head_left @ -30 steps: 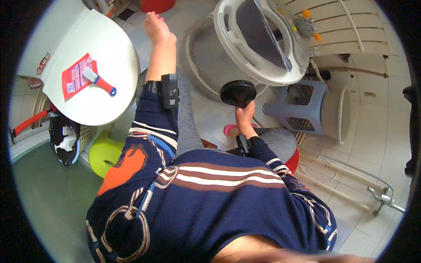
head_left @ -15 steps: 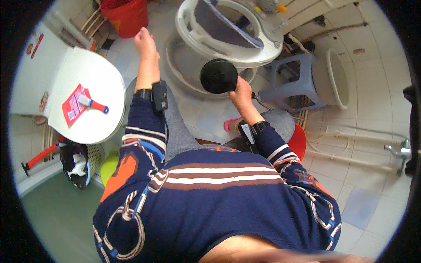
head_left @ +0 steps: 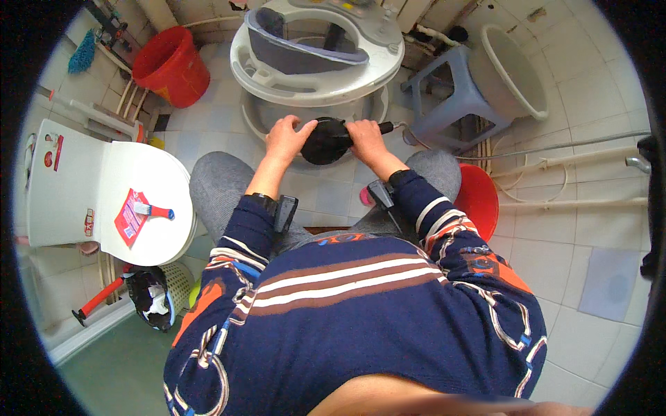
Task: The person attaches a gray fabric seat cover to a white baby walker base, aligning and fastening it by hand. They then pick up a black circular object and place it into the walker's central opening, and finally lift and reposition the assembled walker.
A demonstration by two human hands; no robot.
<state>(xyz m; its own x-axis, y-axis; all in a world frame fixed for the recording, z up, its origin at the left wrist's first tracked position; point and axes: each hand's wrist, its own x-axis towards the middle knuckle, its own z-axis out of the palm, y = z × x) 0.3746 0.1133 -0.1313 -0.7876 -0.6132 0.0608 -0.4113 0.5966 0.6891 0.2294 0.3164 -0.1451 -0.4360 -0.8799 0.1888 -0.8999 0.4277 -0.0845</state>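
Both your arms reach forward from the lower edge, bent at the elbows, with a dark band on each wrist. Your left hand (head_left: 283,137) is palm down, its fingers curled toward the middle. Your right hand (head_left: 365,136) is closed in a fist, very near the left one.

The far side of the round black rubber plunger cup (head_left: 326,141) is covered by the left hand (head_left: 286,137) and the right hand (head_left: 365,139), and its dark handle (head_left: 385,127) shows only a short end past the right fingers. The person's lap and feet are hidden under the navy striped sweater (head_left: 347,305). The red plastic stool (head_left: 482,197) is half behind the right sleeve. The print on the red flat packet (head_left: 132,216) on the white toilet lid (head_left: 149,173) is too small to tell. The red plastic bucket (head_left: 170,66) hides the pipes behind it.
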